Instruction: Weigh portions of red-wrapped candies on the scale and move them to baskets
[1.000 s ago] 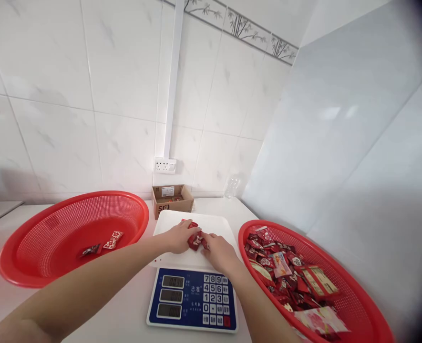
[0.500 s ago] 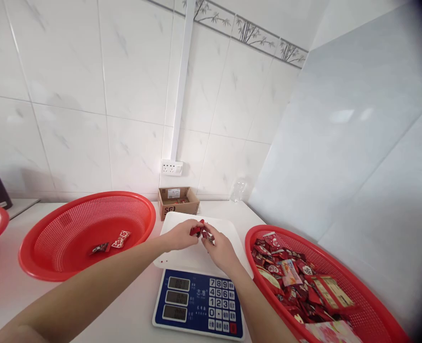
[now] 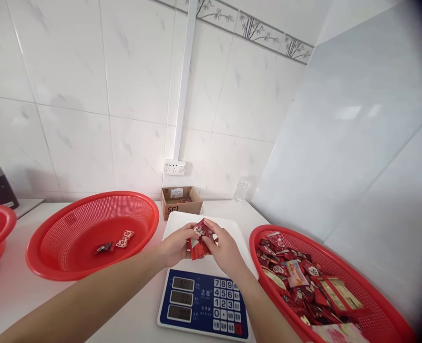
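Back wall (image 3: 67, 133): large glossy white tiles, faint grey marbling, thin grey joints. Tile border (image 3: 261, 28) near the top, dark bamboo motif between grey lines; appears slanted in view. White cable trunking (image 3: 185, 85) runs down the wall to a white power socket plate (image 3: 175, 167), set above the desk (image 3: 135, 319). Desk top white and smooth, its far edge near the back wall. Side wall (image 3: 339, 157) at right: pale blue-grey, glossy, one joint line visible; meets back wall at a corner. Lighting bright; two pale reflections (image 3: 348, 112) on side wall. Light source out of view.
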Available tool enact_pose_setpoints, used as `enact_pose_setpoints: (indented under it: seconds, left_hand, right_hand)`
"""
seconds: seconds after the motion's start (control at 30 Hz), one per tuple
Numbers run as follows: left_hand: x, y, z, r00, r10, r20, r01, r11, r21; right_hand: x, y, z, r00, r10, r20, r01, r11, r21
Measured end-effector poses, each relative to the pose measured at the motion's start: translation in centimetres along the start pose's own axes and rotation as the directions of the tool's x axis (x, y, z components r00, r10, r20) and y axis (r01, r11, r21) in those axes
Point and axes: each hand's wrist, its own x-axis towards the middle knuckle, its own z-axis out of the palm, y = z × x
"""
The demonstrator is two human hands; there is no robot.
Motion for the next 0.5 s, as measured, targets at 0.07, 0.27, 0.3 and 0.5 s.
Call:
enact_pose_setpoints:
  seconds: [0.07, 0.27, 0.3, 0.5]
  left_hand:
    - [-0.3, -0.2, 0.2, 0.999, -0.026, 0.028, 0.027, 0.999, -0.032]
    - [-1.9, 0.4, 0.4, 0.998, 0.019, -0.068, -0.018, 1.0, 0.019]
    - [-2.4, 0.9, 0.1, 0.994, 0.032, -0.101, -0.028, 0.999, 0.043]
    - [-6.5, 4.6, -4.9, 0.907, 0.153, -0.394, -0.015, 0.943, 0.331]
  right_hand:
    - [-0.4, -0.6, 0.3, 0.999, -0.038, 0.016, 0.039, 0.996, -0.081]
    - [-1.8, -2.2, 0.1, 0.995, -0.057, 0.079, 0.064, 0.995, -0.078]
    - [-2.1, -2.3, -0.4, 0.993, -0.064, 0.096, 0.071, 0.994, -0.082]
    - [-4.8, -1.0, -6.5, 0.999, -0.046, 0.023, 0.05, 0.964, -0.262]
